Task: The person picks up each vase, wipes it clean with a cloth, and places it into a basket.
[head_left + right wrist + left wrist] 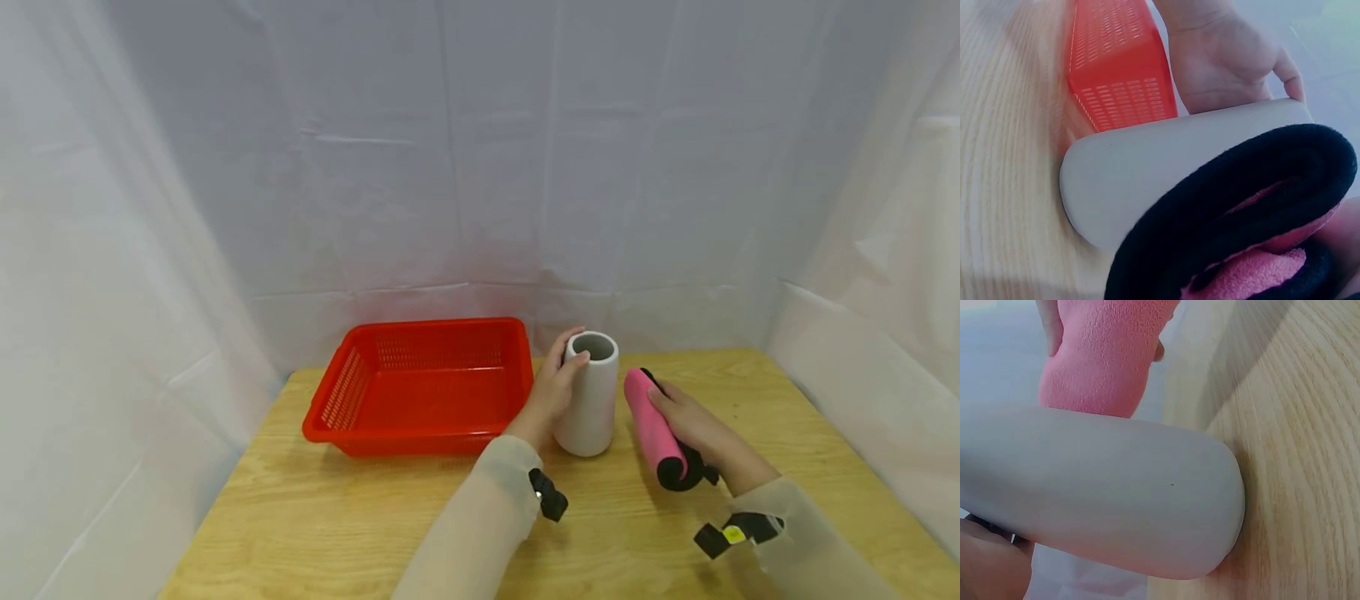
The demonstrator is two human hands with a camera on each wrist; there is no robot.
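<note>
From above, the person's left hand (553, 392) was wrapped round the side of a white cylindrical vase (590, 406) that stood upright on the wooden table (360, 517), fingers curled about its upper part with the thumb near the open rim. The right hand (693, 429) held a rolled cloth (654, 427), pink outside and black at its near end, tilted with the pink tip leaning toward the vase; the fingers lay over the roll from the right side. The roll sat just beside the vase, to its right, and whether the two touched could not be told here. A red plastic basket (420, 387) with slotted walls stood on the table just left of the vase and the left hand. White sheeting (480, 167) hung behind and at both sides.

In the left wrist view, the vase (1116, 487) filled most of the frame, its base resting on the table (1297, 456). The pink cloth roll (1100, 356) showed past it, with fingertips (1050, 328) of the other hand at its edge.

In the right wrist view, the roll's black end (1229, 206) loomed close, pink folds showing inside. Behind it lay the vase (1147, 169), the left hand (1222, 59) clasping it, and the basket (1116, 62) beyond.
</note>
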